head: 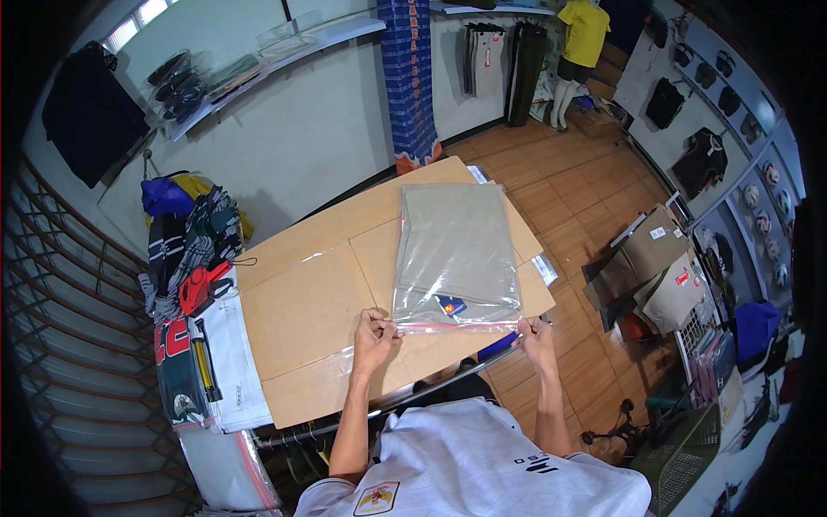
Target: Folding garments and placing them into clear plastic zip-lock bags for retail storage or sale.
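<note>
A folded khaki garment [452,239] with a dark blue tag [450,305] lies inside a clear plastic bag [413,313] on the cardboard sheet [303,310]. Along the bag's near edge runs a red seal strip [459,327]. My left hand [376,339] pinches the left corner of that edge between thumb and fingers. At the right corner, my right hand [537,339] grips the plastic the same way. The bag rests flat, its near edge stretched between both hands.
Left of the cardboard are a red price-label gun [203,287], a yellow-and-black hand pump [205,362], folded jerseys [171,368] and empty plastic bags [223,468]. A metal rail [336,423] passes under the near edge. Cardboard boxes [646,252] stand to the right.
</note>
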The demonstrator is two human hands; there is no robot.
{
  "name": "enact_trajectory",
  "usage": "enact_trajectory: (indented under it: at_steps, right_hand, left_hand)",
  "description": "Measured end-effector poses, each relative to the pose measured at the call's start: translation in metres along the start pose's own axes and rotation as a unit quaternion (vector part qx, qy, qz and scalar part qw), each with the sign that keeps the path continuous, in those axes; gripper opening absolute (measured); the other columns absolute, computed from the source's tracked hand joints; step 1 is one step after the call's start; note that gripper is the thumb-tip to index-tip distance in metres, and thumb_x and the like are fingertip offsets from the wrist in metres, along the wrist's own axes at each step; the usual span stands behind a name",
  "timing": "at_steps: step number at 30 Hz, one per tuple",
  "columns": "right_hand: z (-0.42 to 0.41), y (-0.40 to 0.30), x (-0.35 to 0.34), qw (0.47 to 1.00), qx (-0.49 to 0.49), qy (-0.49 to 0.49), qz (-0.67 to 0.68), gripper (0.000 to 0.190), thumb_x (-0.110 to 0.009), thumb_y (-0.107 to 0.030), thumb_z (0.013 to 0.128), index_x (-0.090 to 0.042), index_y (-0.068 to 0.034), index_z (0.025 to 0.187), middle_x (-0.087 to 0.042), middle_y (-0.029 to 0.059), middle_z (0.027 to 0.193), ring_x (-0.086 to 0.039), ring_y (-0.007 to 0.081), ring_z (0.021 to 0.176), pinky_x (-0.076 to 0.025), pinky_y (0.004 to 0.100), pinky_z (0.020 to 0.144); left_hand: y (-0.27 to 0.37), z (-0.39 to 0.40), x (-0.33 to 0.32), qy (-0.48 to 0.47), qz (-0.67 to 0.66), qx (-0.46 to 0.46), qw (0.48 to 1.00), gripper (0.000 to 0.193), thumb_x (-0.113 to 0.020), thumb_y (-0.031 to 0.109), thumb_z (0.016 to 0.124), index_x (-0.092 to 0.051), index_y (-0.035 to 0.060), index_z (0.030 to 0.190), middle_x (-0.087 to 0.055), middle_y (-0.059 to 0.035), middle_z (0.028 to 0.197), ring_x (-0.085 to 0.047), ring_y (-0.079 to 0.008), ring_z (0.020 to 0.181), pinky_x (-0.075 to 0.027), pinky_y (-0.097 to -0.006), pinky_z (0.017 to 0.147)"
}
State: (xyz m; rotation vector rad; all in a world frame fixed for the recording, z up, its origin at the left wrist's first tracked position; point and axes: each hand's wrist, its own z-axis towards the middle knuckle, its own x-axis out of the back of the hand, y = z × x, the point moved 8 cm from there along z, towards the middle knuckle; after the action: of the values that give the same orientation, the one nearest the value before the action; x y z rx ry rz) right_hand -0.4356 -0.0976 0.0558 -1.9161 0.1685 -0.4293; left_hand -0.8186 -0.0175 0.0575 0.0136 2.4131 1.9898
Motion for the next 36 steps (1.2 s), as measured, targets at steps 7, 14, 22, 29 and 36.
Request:
enact_trajectory:
  at_steps: [7,14,22,29,36]
  right_hand:
    - [-0.005,-0.011,-0.003,0.998,-0.045,-0.033,0.022,0.028,-0.061,-0.025,0.103,-0.065,0.002,0.101,-0.069,0.0089,0.088,-0.067,0.0142,0.063,-0.05,0.0261,0.052]
    - [-0.004,-0.006,-0.004,0.998,-0.037,0.0,0.052,0.028,-0.062,-0.024,0.101,-0.065,0.004,0.103,-0.069,0.0107,0.087,-0.069,0.0151,0.061,-0.05,0.0254,0.049]
    - [-0.008,-0.011,-0.013,0.995,-0.055,-0.032,0.074,0.028,-0.064,-0.026,0.1,-0.067,0.002,0.098,-0.071,0.0095,0.087,-0.068,0.0134,0.061,-0.049,0.0248,0.05]
    - [-0.008,-0.006,-0.013,0.991,-0.088,-0.021,0.097,0.027,-0.067,-0.026,0.098,-0.069,0.001,0.103,-0.073,0.0102,0.088,-0.067,0.0138,0.059,-0.047,0.0239,0.047]
    - [-0.01,-0.004,-0.02,0.986,-0.108,-0.023,0.122,0.027,-0.069,-0.026,0.097,-0.07,0.001,0.102,-0.074,0.0105,0.088,-0.067,0.0134,0.061,-0.047,0.0236,0.047]
  left_hand:
    - [0.0,0.0,-0.01,-0.016,-0.015,0.024,0.999,0.03,-0.062,-0.002,0.095,-0.04,-0.0013,0.115,-0.066,-0.0146,0.088,-0.073,-0.0212,0.081,-0.063,-0.0318,0.067]
    - [-0.003,0.0,-0.008,0.006,-0.026,0.021,0.999,0.034,-0.064,-0.003,0.093,-0.04,-0.0019,0.116,-0.067,-0.0151,0.089,-0.073,-0.0221,0.081,-0.064,-0.0326,0.068]
    - [-0.002,0.001,-0.021,0.013,-0.039,0.039,0.998,0.04,-0.067,-0.003,0.092,-0.038,-0.002,0.119,-0.065,-0.0187,0.097,-0.073,-0.0231,0.082,-0.064,-0.0319,0.068]
    - [-0.007,0.001,-0.019,0.018,-0.017,0.005,1.0,0.043,-0.068,-0.003,0.091,-0.036,-0.0025,0.121,-0.064,-0.0172,0.097,-0.073,-0.0236,0.082,-0.064,-0.0328,0.068]
    - [-0.001,-0.003,-0.028,0.029,-0.039,0.062,0.997,0.052,-0.072,-0.001,0.09,-0.034,-0.003,0.125,-0.062,-0.0202,0.099,-0.073,-0.0241,0.082,-0.064,-0.0314,0.064]
